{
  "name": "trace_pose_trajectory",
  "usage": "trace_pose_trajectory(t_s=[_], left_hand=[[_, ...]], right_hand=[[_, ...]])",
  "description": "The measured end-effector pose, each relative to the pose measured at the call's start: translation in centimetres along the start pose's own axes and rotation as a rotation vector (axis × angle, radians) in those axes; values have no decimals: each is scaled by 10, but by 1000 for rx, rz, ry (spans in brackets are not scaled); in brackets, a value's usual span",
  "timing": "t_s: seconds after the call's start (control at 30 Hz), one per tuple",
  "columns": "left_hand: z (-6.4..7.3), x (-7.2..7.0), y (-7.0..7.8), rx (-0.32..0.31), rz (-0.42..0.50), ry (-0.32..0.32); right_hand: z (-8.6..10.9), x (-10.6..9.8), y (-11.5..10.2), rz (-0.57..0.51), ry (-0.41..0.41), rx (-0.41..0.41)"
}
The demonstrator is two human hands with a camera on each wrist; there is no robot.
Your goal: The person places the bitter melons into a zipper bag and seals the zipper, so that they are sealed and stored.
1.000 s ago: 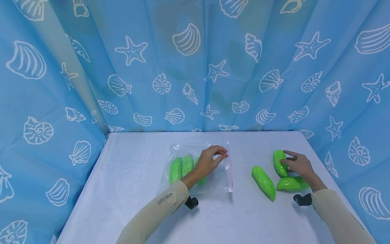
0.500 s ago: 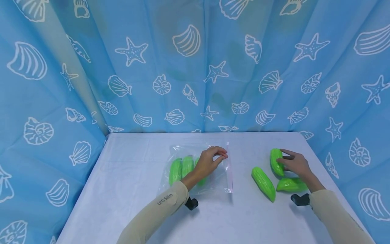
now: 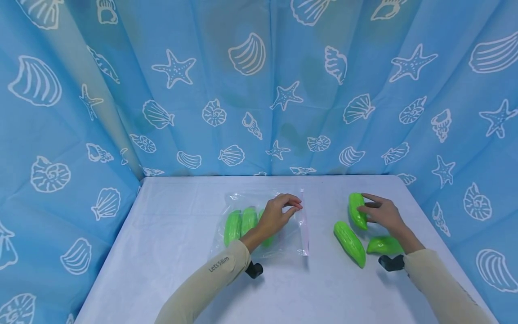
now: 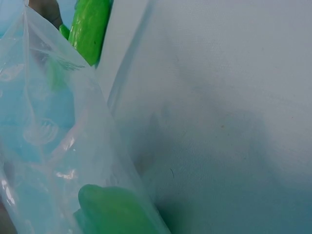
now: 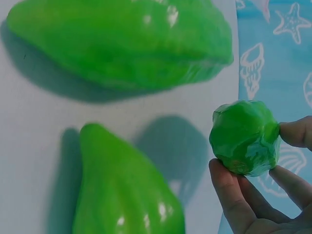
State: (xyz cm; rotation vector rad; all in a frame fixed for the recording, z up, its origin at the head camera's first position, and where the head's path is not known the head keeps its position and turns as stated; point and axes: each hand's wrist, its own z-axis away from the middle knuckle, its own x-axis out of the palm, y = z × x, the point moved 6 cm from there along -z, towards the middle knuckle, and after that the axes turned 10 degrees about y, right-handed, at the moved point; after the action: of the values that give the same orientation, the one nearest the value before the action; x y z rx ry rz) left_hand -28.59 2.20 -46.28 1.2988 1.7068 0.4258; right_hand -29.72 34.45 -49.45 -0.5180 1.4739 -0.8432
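Observation:
My left hand (image 3: 276, 218) pinches the upper layer at the mouth of a clear zip bag (image 3: 289, 243), lifting it up. Inside the bag several green toy bitter melons (image 3: 232, 227) lie side by side, one partly behind my wrist. With thumb and fingertips, my right hand (image 3: 383, 213) grips another green toy bitter melon (image 3: 357, 210), raised off the table; in the right wrist view its blunt end (image 5: 245, 139) faces the camera. Below it, two more bitter melons lie on the cloth: one slanted (image 3: 350, 244), one crosswise (image 3: 382, 245) near my right wrist.
A white cloth covers the table (image 3: 162, 252). Blue curtains (image 3: 243, 90) with white shell and starfish prints stand behind it and along both sides. A black wrist mount (image 3: 254, 270) shows below the left wrist, another (image 3: 391, 263) below the right.
My right hand has lifted the bitter melon and carried it left, away from the crosswise one. My left hand and the bag have stayed put.

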Motion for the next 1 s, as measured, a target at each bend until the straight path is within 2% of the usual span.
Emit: trace_pose_trajectory(t_s=[0.53, 1.0], left_hand=[[0, 0, -1, 1, -2, -4], [0, 2, -3, 6, -14, 1]], right_hand=[[16, 25, -40, -82, -50, -96], [20, 39, -62, -131, -94, -114]])
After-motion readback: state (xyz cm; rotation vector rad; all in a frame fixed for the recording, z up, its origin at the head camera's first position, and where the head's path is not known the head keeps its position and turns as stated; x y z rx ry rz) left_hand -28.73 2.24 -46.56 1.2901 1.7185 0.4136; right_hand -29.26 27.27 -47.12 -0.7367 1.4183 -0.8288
